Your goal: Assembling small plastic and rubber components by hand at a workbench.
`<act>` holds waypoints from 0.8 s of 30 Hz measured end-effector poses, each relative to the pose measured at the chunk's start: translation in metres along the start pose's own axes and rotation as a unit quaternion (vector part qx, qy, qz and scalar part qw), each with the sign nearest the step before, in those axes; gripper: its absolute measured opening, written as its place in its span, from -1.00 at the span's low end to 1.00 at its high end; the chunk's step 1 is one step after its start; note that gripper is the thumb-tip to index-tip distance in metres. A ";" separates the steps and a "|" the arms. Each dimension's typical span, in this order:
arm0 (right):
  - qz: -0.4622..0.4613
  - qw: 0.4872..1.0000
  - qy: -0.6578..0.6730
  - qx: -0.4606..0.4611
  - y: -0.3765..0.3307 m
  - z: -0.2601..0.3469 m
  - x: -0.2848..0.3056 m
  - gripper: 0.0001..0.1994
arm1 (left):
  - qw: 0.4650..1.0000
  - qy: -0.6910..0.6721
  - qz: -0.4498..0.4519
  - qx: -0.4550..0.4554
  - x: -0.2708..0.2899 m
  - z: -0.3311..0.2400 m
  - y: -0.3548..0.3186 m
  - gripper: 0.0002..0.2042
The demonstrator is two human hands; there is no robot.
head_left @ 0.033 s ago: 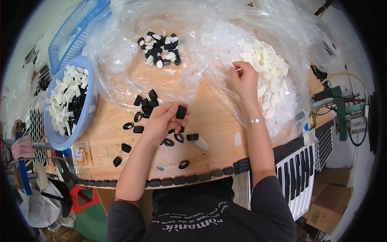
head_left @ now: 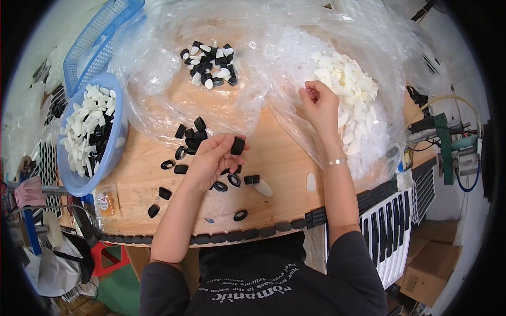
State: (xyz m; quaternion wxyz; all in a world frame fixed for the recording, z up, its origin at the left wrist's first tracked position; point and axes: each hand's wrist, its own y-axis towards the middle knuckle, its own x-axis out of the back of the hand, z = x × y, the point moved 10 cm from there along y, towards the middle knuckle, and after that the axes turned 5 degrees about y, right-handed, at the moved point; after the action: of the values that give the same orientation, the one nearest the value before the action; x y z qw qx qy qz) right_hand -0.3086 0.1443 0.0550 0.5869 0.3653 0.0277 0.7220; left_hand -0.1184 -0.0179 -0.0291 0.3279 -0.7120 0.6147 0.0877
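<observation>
The left hand (head_left: 211,158) sits just left of the frame's centre, its fingers pinched on a small black cap (head_left: 237,145) held a little above the desk (head_left: 284,163). The right hand (head_left: 319,105), upper right of centre, is closed at the near edge of a heap of white oval inserts (head_left: 350,100) lying on clear plastic sheeting (head_left: 263,58); it seems to pinch one insert, though the piece is too small to be sure.

To do this step well, the cap wants its open side turned toward the right hand, gripped by the rim so the mouth stays free, and the insert should arrive flat and singly, not two stuck together.

More loose black caps (head_left: 190,131) lie just beside and under the left hand, well apart from the right. A pile of black-and-white pieces (head_left: 210,66) rests at upper centre, and a blue basin (head_left: 84,181) of similar pieces stands at the left.
</observation>
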 end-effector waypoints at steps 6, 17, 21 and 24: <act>0.208 0.860 0.428 -0.183 -0.066 0.056 -0.063 -0.86 | 0.893 0.399 -0.086 -0.191 0.007 -0.021 -0.005 -0.72; 0.216 0.938 0.179 0.204 -0.085 0.116 -0.070 -0.77 | 0.765 0.534 -0.127 -0.337 -0.022 -0.063 -0.034 -0.71; 0.240 0.932 0.141 0.234 -0.090 0.122 -0.069 -0.78 | 0.765 0.522 -0.116 -0.360 -0.023 -0.066 -0.036 -0.71; 0.234 0.929 0.189 0.214 -0.088 0.124 -0.064 -0.77 | 0.774 0.502 -0.120 -0.367 -0.025 -0.070 -0.039 -0.68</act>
State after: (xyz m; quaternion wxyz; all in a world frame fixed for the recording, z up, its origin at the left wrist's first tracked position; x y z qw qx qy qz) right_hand -0.1638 0.0679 0.0724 0.2927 0.3351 0.2062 0.8715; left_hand -0.1073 -0.0363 0.0522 -0.3059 -0.7890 0.5228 -0.1031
